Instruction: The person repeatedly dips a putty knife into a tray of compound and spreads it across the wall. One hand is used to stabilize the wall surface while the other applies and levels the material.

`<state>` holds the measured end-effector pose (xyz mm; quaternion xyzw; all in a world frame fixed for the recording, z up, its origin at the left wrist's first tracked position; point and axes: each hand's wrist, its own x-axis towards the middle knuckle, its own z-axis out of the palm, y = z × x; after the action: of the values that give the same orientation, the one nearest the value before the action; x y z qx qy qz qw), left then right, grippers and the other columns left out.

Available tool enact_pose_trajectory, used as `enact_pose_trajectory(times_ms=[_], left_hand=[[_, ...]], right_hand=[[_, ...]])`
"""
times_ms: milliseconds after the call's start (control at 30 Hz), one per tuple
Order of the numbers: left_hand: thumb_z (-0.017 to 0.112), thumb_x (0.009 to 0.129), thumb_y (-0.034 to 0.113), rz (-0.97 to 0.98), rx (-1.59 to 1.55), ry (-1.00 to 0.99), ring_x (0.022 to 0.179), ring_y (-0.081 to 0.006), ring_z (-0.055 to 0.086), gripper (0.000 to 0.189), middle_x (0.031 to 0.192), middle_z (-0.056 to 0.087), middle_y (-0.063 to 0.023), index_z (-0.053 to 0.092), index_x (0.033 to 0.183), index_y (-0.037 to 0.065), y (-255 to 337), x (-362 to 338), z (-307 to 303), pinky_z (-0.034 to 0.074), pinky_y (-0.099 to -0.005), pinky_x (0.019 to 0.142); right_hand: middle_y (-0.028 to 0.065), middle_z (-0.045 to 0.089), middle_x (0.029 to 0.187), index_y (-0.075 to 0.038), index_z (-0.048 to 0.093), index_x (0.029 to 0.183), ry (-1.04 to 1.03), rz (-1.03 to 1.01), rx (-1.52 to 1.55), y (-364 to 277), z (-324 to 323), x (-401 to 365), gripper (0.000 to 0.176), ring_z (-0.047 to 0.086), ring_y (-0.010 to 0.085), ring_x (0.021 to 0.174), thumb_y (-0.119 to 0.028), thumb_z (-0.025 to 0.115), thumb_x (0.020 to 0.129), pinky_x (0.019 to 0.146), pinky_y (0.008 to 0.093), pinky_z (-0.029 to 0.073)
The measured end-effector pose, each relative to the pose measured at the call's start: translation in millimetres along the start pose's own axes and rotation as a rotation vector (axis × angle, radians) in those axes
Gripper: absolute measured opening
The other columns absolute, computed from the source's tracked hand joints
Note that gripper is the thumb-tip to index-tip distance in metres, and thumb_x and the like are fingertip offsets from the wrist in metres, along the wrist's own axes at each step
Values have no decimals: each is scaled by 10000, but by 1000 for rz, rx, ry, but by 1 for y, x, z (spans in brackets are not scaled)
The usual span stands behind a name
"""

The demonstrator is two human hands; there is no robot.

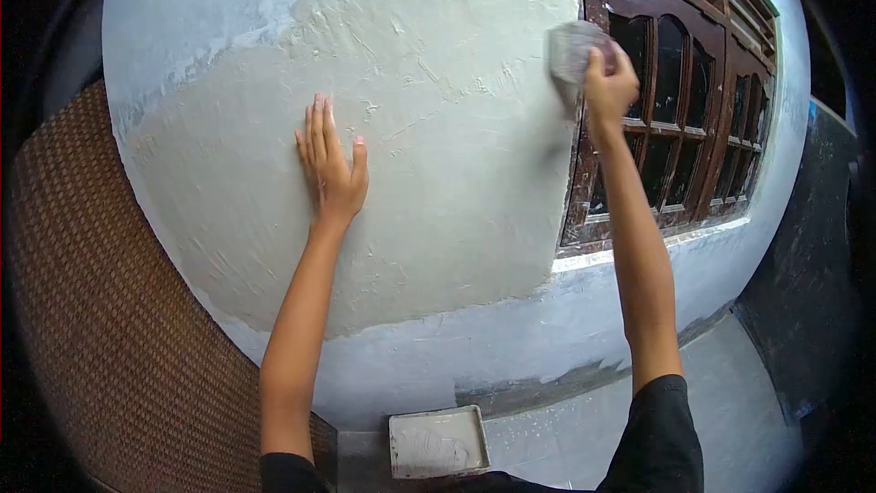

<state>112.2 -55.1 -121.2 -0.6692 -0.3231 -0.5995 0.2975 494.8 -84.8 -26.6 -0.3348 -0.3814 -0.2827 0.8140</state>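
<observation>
1. Head view: the right hand is raised high and closed around a grey pad. The pad is pressed to the wall just beside the dark wooden window frame.
2. The left hand lies open and flat on the grey plaster, fingers together and thumb spread. It holds nothing and sits lower than the right hand, well apart from it.
3. The pad is blurred. It may be a sponge or a wadded cloth, and the view does not settle which.
4. Judging by how it bunches above the fingers, the pad is probably soft, light and easy to squash. It looks safe from breaking, and a one-handed grip seems enough.
5. The fingers wrap over its near side from below. That looks like the sensible place to hold it, since the upper part stays free against the wall.
6. The plaster under both hands looks rough and ridged, so the pad would likely drag rather than slip. Whether the surface is damp cannot be told.
7. The hard edge of the frame lies right at the right hand's knuckles.
8. Far below the hands, between the forearms, a shallow tray smeared with pale paste sits on the floor.
9. A brown woven panel stands to the left of the left arm.
</observation>
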Motion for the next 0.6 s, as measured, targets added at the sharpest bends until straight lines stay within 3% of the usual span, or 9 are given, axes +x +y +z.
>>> enact_pose_trajectory(times_ms=[100, 167, 200, 233, 300, 367, 433, 533, 600], left_hand=[[490, 940, 235, -6, 14, -13, 1485, -334, 167, 682, 1591, 226, -167, 215, 1530, 32, -4, -3, -1, 64, -531, 1197], [492, 941, 236, -11, 12, -52, 1487, -335, 161, 687, 1594, 220, -164, 210, 1532, 30, 0, -2, 0, 60, -534, 1196], [492, 941, 236, -7, 11, -53, 1487, -335, 161, 687, 1594, 220, -164, 210, 1532, 30, 2, -1, 0, 60, -534, 1196], [492, 943, 241, -2, 7, -42, 1486, -337, 162, 689, 1595, 220, -164, 207, 1533, 28, 5, 1, 0, 60, -538, 1195], [491, 945, 246, 5, 0, -33, 1486, -339, 162, 691, 1595, 219, -164, 204, 1533, 27, 8, 3, 2, 59, -542, 1194], [495, 944, 252, 4, -8, -29, 1486, -339, 162, 695, 1597, 218, -160, 204, 1535, 30, 9, 5, 5, 58, -546, 1192], [499, 939, 247, 8, -10, -17, 1486, -334, 167, 696, 1596, 222, -156, 209, 1533, 30, 10, 7, 5, 61, -547, 1193], [500, 940, 247, 4, -14, -7, 1486, -332, 168, 695, 1598, 219, -153, 210, 1533, 29, 8, 6, 1, 62, -546, 1193], [497, 946, 251, -3, -14, -11, 1486, -335, 166, 692, 1600, 213, -155, 206, 1534, 29, 7, 4, -1, 59, -545, 1193]], right_hand=[[102, 715, 951, 2, 662, 1183, 35, 196, 114, -17, -18, 7, 327, 660, 173, 819, -133, 684, 886, 776, 306, 527], [128, 715, 956, 12, 652, 1195, -112, 176, 232, -30, -4, -3, 350, 665, 180, 848, -157, 693, 891, 787, 305, 526], [166, 705, 1015, 16, 655, 1185, -184, -12, 141, -29, 9, -8, 355, 668, 185, 877, -175, 702, 889, 783, 319, 529], [184, 689, 1039, 7, 665, 1175, -298, 21, 287, -51, 20, -21, 350, 667, 205, 901, -189, 702, 887, 792, 340, 531], [199, 667, 958, -42, 689, 1159, -338, -134, 187, -78, 44, -47, 354, 642, 255, 799, -232, 715, 861, 771, 351, 529], [183, 674, 903, -80, 694, 1161, -462, -157, 203, -105, 54, -60, 337, 619, 289, 863, -192, 700, 843, 766, 386, 511], [145, 690, 885, -91, 705, 1136, -439, -237, 84, -107, 60, -55, 319, 610, 295, 920, -186, 692, 832, 785, 399, 506], [165, 723, 919, -56, 729, 1057, -268, -127, 190, -68, 61, -13, 276, 678, 294, 820, -207, 686, 830, 770, 376, 531], [164, 731, 953, -26, 714, 1095, -32, -128, -6, -34, 40, 21, 308, 706, 257, 833, -178, 690, 828, 793, 372, 545]])
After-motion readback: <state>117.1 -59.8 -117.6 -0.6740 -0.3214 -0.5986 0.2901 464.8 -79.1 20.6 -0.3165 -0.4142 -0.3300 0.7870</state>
